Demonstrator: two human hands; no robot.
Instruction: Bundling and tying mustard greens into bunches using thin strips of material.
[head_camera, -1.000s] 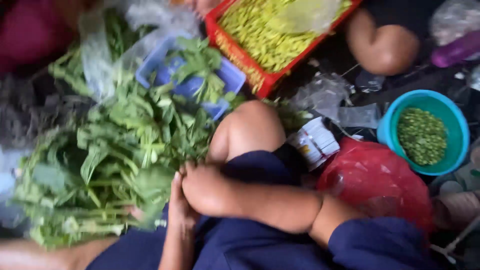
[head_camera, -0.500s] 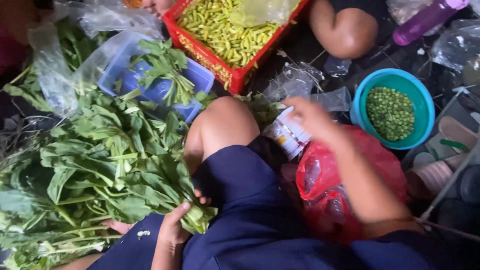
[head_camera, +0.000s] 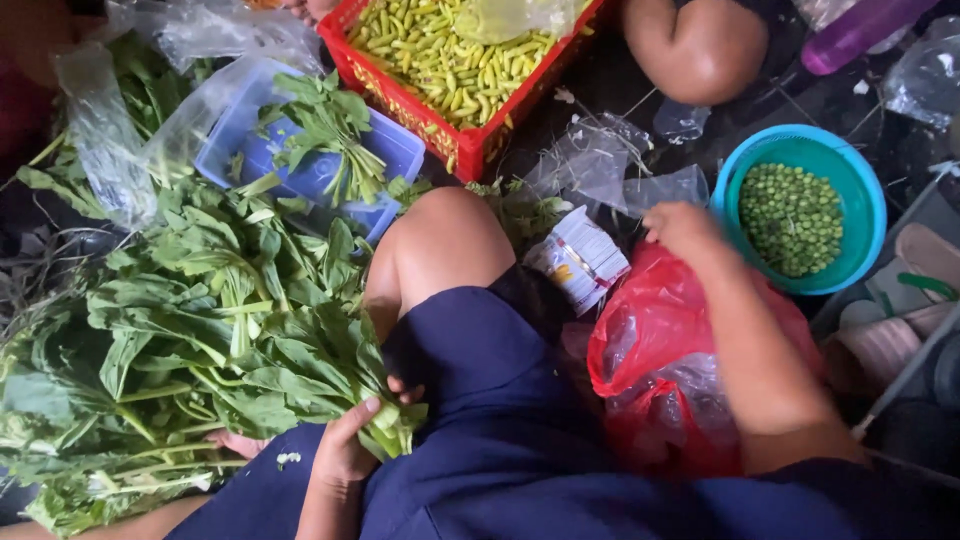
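My left hand (head_camera: 352, 445) grips the stem end of a bunch of leafy greens (head_camera: 225, 340) that lies across my lap and to the left. My right hand (head_camera: 685, 232) reaches out to the right, fingers curled, over a red plastic bag (head_camera: 655, 350) and beside a clear plastic bag (head_camera: 620, 180). Whether it holds anything I cannot tell. My bare knee (head_camera: 440, 245) rises between the two hands, and a small white packet (head_camera: 580, 258) lies just left of the right hand.
A red crate (head_camera: 420, 110) of pale green pods stands at the top. A blue tray (head_camera: 390, 150) holds another bunch of greens. A teal bowl (head_camera: 850, 190) of green peas sits at the right. Another person's knee (head_camera: 700, 45) is beyond it.
My right hand left my left hand at the greens and swung right, over the red bag toward the clear plastic. The left hand stays on the stems.
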